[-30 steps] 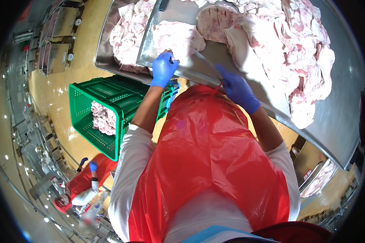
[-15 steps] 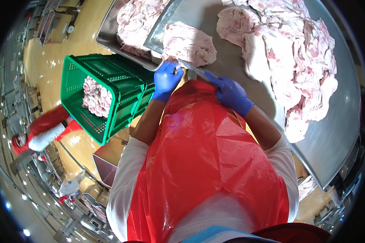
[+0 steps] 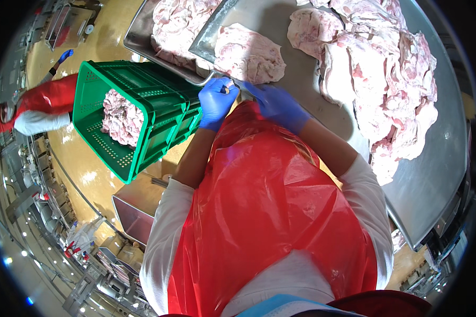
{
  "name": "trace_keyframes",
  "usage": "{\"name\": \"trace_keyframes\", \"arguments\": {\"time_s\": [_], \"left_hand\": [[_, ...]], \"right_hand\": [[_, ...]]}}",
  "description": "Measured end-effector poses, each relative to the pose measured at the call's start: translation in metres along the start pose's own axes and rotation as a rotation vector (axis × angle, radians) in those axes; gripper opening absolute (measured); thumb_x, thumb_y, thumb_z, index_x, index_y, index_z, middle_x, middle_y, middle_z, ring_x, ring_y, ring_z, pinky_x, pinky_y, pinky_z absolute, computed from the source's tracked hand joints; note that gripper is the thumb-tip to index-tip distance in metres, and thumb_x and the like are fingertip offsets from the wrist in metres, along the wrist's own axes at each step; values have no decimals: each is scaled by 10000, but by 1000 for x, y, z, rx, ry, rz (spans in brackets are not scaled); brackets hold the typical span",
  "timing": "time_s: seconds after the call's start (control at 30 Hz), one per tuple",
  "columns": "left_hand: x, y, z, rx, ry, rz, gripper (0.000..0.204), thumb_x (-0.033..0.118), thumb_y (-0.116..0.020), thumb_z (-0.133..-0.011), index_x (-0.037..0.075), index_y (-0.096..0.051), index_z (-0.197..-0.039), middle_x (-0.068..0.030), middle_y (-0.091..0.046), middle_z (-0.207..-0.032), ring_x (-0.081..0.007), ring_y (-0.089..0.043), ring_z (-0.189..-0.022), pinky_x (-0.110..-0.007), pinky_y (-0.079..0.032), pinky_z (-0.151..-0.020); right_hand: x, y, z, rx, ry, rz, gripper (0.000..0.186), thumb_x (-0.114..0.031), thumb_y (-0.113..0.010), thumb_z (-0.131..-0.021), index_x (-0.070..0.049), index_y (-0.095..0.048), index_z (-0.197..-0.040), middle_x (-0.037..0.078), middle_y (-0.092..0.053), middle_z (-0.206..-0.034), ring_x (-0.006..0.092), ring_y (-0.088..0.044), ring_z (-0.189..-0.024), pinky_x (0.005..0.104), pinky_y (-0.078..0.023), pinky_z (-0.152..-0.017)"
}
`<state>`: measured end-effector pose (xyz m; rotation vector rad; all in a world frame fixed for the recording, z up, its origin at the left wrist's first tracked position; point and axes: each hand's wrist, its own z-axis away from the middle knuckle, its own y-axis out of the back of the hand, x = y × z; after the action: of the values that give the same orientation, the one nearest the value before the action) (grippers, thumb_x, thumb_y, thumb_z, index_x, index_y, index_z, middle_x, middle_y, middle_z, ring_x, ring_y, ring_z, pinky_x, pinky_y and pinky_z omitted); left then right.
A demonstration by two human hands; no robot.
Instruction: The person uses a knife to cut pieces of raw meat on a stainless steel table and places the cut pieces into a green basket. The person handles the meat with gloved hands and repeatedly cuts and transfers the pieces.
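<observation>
My left hand [image 3: 216, 103], in a blue glove, is closed by the table's near edge, with a small pinkish scrap of meat [image 3: 228, 86] showing at its fingertips. My right hand [image 3: 281, 107], also gloved in blue and slightly blurred, grips a knife [image 3: 238, 83]; its handle is hidden in the fist and little of the blade shows. The knife's tip end is close to the left fingers. Just beyond both hands, one flat pale piece of meat [image 3: 250, 53] lies on the metal table [image 3: 433, 174].
A large heap of pale meat [image 3: 378, 90] covers the table's right side. At the far left a metal tub [image 3: 137, 39] holds more meat. Beside my left arm stands a green crate [image 3: 166, 100] with meat trimmings inside. A co-worker in a red apron [image 3: 45, 98] is behind the crate.
My right hand has moved left toward my left hand, and less of the knife blade shows. The co-worker has shifted up in the picture, an arm now raised.
</observation>
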<state>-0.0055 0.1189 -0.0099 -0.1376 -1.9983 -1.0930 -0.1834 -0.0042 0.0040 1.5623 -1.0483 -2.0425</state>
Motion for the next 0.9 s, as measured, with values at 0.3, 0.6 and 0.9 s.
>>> {"name": "trace_keyframes", "arguments": {"time_s": [0.3,0.6,0.9], "left_hand": [[8,134,-14,448,252,255,171,-25,-759,-872,-1,-769,-1041,-89,-758,-990,-161,-693,-870,-314,-570,-845],[-57,251,-33,262,215,-759,436,137,-751,-823,37,-714,-1247,-199,-722,-1199,-334,-706,-1053,-421,-561,-920],[-17,-1,-125,-351,-170,-160,499,248,-828,-779,57,-708,-1225,-222,-715,-1111,-371,-707,-998,-423,-564,-912]], "right_hand": [[6,68,98,-54,-217,-32,559,-161,-546,-969,-209,-464,-1520,206,-698,-990,419,-691,-851,527,-554,-739],[35,34,104,243,-346,149,602,-99,-549,-953,-202,-464,-1539,182,-677,-919,382,-678,-705,500,-546,-627],[27,32,106,161,-654,359,664,-193,-617,-947,-199,-404,-1575,230,-666,-988,402,-695,-749,502,-561,-650]]}}
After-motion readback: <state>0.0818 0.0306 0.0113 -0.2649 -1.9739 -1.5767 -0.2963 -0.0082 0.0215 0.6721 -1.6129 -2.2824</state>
